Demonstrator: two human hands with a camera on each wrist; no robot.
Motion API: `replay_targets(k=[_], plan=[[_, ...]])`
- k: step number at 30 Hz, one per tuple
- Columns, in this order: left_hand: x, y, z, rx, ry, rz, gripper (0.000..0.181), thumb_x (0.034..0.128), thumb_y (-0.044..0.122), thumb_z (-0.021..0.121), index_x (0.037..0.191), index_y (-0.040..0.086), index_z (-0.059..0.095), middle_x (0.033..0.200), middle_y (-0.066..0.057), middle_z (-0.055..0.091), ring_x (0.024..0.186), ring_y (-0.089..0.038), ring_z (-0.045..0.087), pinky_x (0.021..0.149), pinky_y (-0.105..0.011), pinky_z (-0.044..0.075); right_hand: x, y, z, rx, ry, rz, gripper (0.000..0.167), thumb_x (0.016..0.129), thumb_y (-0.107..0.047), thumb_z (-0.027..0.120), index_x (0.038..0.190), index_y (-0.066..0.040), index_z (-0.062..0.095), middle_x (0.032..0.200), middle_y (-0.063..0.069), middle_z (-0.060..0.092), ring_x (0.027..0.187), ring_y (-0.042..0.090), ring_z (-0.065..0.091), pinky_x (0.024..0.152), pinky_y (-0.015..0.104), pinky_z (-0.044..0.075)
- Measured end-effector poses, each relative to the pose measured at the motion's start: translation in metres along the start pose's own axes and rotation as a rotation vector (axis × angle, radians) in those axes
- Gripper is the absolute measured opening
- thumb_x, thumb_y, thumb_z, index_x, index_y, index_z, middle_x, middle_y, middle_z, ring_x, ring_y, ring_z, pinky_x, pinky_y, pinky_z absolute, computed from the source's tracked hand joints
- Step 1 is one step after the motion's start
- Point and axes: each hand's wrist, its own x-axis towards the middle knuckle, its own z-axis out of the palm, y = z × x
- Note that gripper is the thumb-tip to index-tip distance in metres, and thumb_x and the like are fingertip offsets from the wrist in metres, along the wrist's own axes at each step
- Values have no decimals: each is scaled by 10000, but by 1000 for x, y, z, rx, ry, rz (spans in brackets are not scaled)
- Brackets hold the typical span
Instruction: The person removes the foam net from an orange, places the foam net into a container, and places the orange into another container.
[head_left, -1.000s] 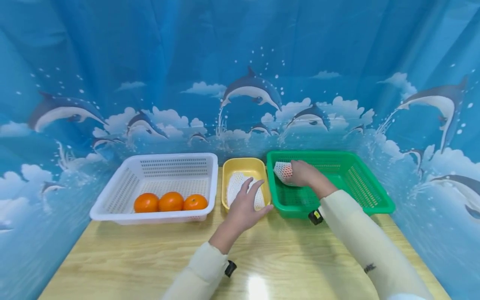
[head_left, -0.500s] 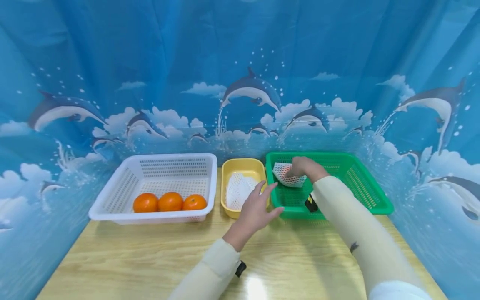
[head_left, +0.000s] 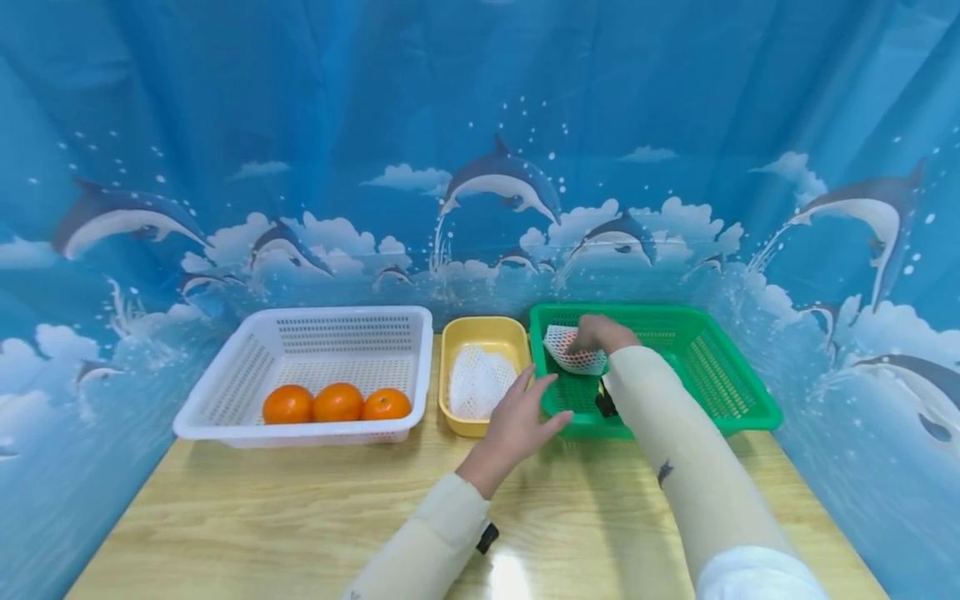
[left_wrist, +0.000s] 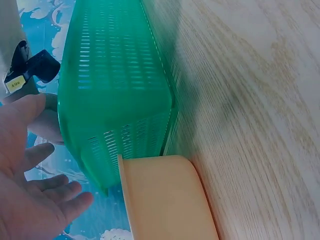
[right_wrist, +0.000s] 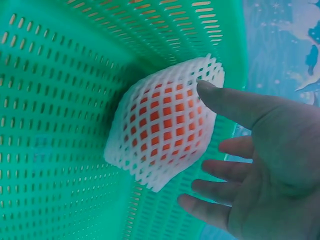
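Netted fruit (right_wrist: 167,120) lies in green basket (head_left: 716,379), at its left end. Right hand (right_wrist: 280,160): fingers apart, thumb over fruit's edge; contact unclear. Left hand (head_left: 517,425): fingers apart, near green basket's left wall. Yellow tray (head_left: 487,330) just left of green basket.

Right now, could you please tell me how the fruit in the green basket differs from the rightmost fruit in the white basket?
The netted fruit in the green basket wears a white mesh sleeve, whereas the bare fruit in the white basket has none. The netted fruit has the right hand at it; the bare fruit ends a row of three, away from either hand. Both look orange in colour.
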Motion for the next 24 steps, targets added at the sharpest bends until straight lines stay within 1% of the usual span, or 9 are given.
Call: replay_targets(k=[4, 7, 11, 15, 19, 22, 24], plan=[[1, 0, 1, 43, -2, 8, 641, 928, 490, 607, 1439, 130, 464, 1545, -106, 338, 1327, -277, 449, 1016, -448, 465, 5, 6, 4, 4, 4, -3, 803, 966, -320, 593, 1536, 9, 133, 1561, 278, 170, 1406, 470, 207, 1098, 620, 280], [2, 0, 0, 72, 4, 20, 633, 930, 470, 615, 1423, 95, 483, 1535, -110, 355, 1302, -276, 479, 994, -440, 483, 7, 7, 6, -11, 15, -14, 796, 960, -323, 598, 1531, 15, 158, 1553, 284, 189, 1403, 472, 214, 1102, 620, 273], [2, 0, 0, 91, -7, 28, 627, 929, 458, 622, 1412, 79, 495, 1538, -107, 351, 1313, -265, 470, 1007, -420, 476, 7, 6, 8, -39, 14, -25, 738, 966, -319, 587, 1506, 37, 233, 1528, 287, 257, 1383, 460, 274, 1094, 597, 309], [3, 1, 0, 101, -29, 30, 635, 925, 460, 628, 1415, 81, 492, 1543, -98, 344, 1328, -254, 455, 1025, -406, 463, 6, 5, 9, -3, 29, -26, 727, 955, -282, 615, 1502, 21, 243, 1502, 270, 316, 1360, 441, 327, 1072, 583, 349], [3, 1, 2, 106, -44, 28, 658, 924, 463, 626, 1447, 102, 455, 1553, -94, 327, 1341, -255, 439, 1030, -409, 458, 5, 4, 10, 23, 39, -25, 828, 932, -276, 655, 1520, 15, 149, 1515, 274, 284, 1368, 448, 308, 1069, 591, 347], [3, 1, 3, 118, -53, 29, 666, 927, 473, 616, 1456, 107, 442, 1554, -89, 327, 1344, -253, 436, 1030, -405, 459, 3, 2, 10, 27, 28, -22, 943, 924, -288, 668, 1529, 27, 17, 1546, 291, 195, 1389, 464, 255, 1077, 606, 325], [3, 0, 4, 129, -51, 36, 655, 928, 477, 612, 1441, 96, 462, 1542, -89, 349, 1343, -251, 438, 1031, -401, 459, 3, 2, 10, 43, 22, -11, 983, 917, -289, 679, 1533, 8, -27, 1558, 287, 163, 1397, 464, 238, 1076, 613, 322]])
